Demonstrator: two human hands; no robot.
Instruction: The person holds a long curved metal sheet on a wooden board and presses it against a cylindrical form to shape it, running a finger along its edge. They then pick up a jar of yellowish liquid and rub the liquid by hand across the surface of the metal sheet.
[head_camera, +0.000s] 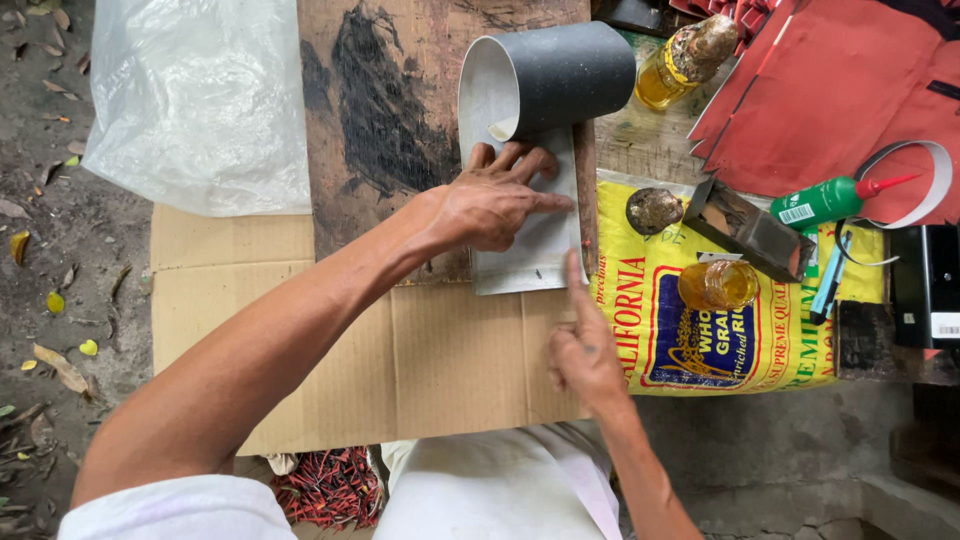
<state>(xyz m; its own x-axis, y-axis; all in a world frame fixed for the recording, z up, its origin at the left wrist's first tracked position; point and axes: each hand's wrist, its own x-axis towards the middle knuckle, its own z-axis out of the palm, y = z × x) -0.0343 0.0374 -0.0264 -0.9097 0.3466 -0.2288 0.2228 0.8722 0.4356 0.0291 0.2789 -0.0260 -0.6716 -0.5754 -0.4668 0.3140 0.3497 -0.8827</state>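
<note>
1. Currently the left hand (490, 205) presses a grey sheet (535, 240) flat on the wooden board (380, 120), fingers spread.
2. Right hand (583, 350) holds nothing, forefinger extended at the sheet's edge.
3. Sheet seems thin, springy, curling; best pinned near edges.

Your left hand (495, 205) presses on a smooth, matt grey sheet (535, 250) that curls into a roll. Under it lies a rough wooden board (390, 110) with black smears. The flat cardboard (430, 360) looks dull and papery. The yellow sack (650, 330) is shiny plastic, and so is the clear bag (200, 100).
</note>
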